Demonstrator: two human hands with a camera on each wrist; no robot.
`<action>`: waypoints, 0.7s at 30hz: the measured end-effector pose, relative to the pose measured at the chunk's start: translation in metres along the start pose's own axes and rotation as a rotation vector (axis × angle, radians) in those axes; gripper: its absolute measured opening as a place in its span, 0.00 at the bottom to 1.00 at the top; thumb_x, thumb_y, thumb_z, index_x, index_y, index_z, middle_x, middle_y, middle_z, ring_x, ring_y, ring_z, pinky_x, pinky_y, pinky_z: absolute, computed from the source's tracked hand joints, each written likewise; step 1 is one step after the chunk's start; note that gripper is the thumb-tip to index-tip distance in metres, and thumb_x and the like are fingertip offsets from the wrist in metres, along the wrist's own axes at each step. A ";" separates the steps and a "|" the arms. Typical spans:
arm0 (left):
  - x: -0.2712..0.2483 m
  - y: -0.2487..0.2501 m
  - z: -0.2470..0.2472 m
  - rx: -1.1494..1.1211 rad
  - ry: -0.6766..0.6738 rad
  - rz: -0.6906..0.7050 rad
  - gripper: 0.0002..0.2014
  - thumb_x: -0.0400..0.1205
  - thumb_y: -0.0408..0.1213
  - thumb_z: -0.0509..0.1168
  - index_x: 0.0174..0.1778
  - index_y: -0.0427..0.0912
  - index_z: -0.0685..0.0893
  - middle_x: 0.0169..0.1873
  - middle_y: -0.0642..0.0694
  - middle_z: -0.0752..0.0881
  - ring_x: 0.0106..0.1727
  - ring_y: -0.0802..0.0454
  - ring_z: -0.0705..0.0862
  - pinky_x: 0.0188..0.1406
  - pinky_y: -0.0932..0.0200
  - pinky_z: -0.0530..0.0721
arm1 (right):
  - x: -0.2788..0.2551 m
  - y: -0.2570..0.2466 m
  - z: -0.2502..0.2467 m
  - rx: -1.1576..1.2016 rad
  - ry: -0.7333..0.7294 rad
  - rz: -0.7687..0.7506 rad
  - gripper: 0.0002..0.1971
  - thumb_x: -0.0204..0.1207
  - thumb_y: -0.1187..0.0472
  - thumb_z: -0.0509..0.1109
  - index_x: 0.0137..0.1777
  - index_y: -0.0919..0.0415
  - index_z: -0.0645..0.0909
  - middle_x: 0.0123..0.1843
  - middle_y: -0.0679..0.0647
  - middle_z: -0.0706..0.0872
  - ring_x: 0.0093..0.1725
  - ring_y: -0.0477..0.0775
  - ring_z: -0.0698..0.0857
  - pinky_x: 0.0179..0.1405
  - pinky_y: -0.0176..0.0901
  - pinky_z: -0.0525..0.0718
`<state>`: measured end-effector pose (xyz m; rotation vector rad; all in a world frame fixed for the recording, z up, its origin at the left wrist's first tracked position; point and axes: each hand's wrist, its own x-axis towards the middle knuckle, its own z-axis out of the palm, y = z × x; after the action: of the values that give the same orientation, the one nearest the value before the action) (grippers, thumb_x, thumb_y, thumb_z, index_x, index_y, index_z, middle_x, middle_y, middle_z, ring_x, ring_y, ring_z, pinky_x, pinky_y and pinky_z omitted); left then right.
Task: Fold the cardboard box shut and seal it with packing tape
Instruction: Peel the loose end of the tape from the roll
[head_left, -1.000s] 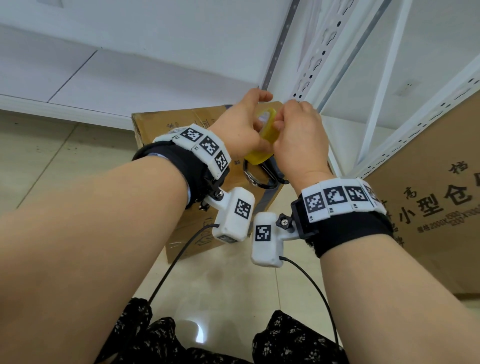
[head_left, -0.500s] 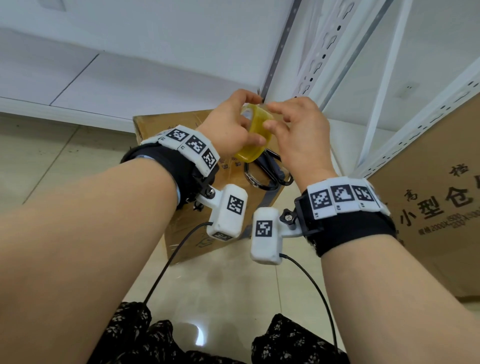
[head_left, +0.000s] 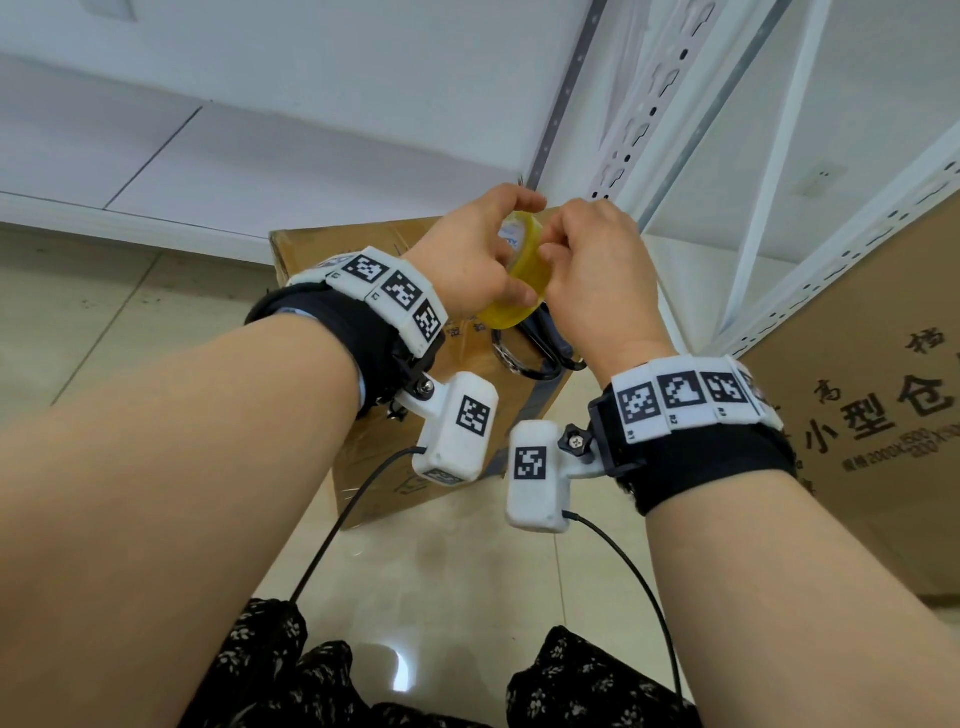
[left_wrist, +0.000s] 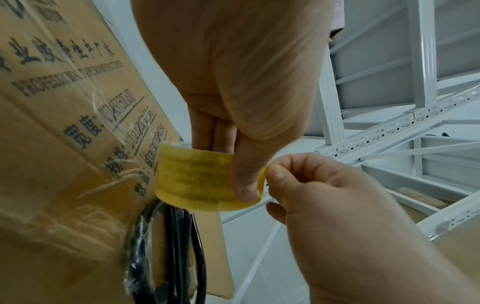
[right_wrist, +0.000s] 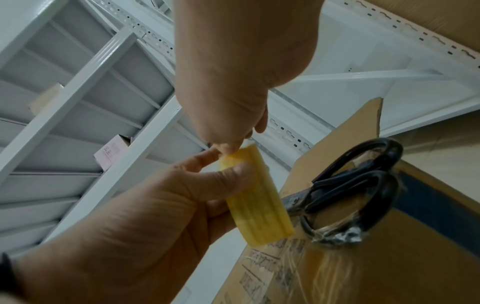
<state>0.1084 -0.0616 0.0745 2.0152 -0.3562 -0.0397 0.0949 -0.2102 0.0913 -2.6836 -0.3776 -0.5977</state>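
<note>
Tape (head_left: 511, 291) is what you hold, a yellowish roll lifted clear above the box (head_left: 395, 467), between your two hands. Your left hand (head_left: 467, 270) grips it: thumb pressed across the outer winding, fingers curled through or behind the core, so the roll stays steady while the other hand works. Your right hand (head_left: 597, 280) is nearly closed, thumb and forefinger pinched at the roll's edge just beside your left thumb; judging by that pinch, you are picking for the loose end, though no free strip of tape shows yet. Whether the nail has caught the end cannot be told.

Just below your grip, scissors (right_wrist: 350, 197) with black handles lie on the box top, within easy reach for cutting. The box sits under and beyond the roll; its top looks already folded flat, with shiny old tape on its printed side. Sealing has not begun, in my judgement.

Beyond your hands stands a white rack (head_left: 779, 208), and to the right of them a larger carton (head_left: 883, 415).
</note>
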 end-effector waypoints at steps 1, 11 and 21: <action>-0.001 0.001 0.000 -0.006 -0.009 0.002 0.39 0.68 0.31 0.78 0.72 0.55 0.69 0.27 0.41 0.77 0.25 0.50 0.76 0.25 0.57 0.79 | -0.001 -0.001 0.000 -0.007 -0.025 -0.005 0.04 0.78 0.66 0.66 0.50 0.60 0.79 0.52 0.54 0.80 0.57 0.58 0.77 0.50 0.53 0.78; -0.008 0.005 -0.018 -0.033 0.134 -0.074 0.27 0.71 0.33 0.77 0.64 0.55 0.79 0.33 0.43 0.87 0.31 0.51 0.85 0.31 0.63 0.84 | 0.005 -0.017 -0.016 0.123 -0.186 -0.067 0.10 0.78 0.70 0.60 0.44 0.53 0.73 0.39 0.53 0.82 0.39 0.56 0.77 0.38 0.52 0.77; -0.016 0.006 -0.011 -0.044 -0.056 -0.108 0.38 0.68 0.31 0.79 0.73 0.54 0.72 0.57 0.48 0.82 0.51 0.52 0.87 0.49 0.50 0.89 | 0.006 -0.020 -0.025 0.132 -0.216 0.032 0.06 0.85 0.65 0.55 0.50 0.54 0.70 0.46 0.52 0.82 0.46 0.55 0.81 0.47 0.57 0.83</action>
<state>0.0939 -0.0497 0.0826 1.9912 -0.2792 -0.1708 0.0851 -0.2016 0.1208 -2.6269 -0.4151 -0.2642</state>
